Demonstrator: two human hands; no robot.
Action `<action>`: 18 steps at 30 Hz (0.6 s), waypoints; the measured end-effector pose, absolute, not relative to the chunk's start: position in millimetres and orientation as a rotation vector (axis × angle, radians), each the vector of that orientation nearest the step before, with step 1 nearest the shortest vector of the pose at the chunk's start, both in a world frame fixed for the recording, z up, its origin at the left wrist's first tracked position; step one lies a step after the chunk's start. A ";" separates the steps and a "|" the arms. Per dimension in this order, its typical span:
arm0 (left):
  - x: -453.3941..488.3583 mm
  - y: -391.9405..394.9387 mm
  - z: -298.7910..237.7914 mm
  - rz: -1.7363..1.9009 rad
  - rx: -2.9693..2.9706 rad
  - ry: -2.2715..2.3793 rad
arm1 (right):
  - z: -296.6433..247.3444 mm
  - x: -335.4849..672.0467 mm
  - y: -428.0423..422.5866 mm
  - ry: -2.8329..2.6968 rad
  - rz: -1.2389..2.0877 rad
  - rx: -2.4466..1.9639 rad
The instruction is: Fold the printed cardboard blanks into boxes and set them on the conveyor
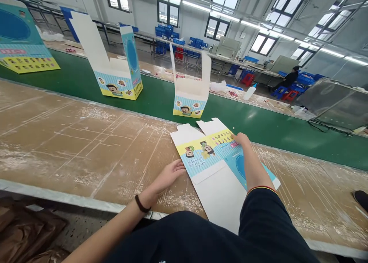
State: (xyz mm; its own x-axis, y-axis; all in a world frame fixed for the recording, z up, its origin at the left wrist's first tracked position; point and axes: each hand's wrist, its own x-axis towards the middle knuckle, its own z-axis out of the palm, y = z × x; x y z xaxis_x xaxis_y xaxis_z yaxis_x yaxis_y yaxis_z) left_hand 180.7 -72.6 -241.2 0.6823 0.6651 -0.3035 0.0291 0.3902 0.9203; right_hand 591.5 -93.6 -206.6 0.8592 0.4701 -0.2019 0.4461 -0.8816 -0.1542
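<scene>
A flattened printed carton (212, 178), white with yellow and light-blue cartoon panels, lies at an angle on the worktable in front of me. My right hand (242, 139) is closed on its far right edge, and part of the fingers is hidden. Beside the left edge of the carton is my left hand (173, 172), its fingers stretched toward the edge and touching it. Just past the carton, an opened-up box (190, 106) of the same print stands with its flaps raised on the green belt (161, 96).
Another raised box (120, 84) and a larger blue box (25, 44) stand farther left on the belt. Across it are a white squeeze bottle (249, 92) and plastic bags (218, 86). A seated person (289, 79) is far right. Brown sacks (25, 232) lie below the table's edge.
</scene>
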 end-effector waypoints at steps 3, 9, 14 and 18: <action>192.5 -75.5 -232.3 0.450 1.034 0.649 | -207.0 589.5 -92.8 -0.747 0.370 -2.931; 200.8 -76.6 -232.0 0.561 0.862 0.828 | -203.0 585.3 -91.4 -0.707 0.353 -2.892; 214.7 -71.5 -237.2 0.639 0.689 0.848 | -193.1 576.0 -97.2 -0.686 0.312 -2.764; 208.9 -60.2 -227.2 0.692 0.686 0.751 | -161.8 566.1 -99.4 -0.726 0.295 -2.549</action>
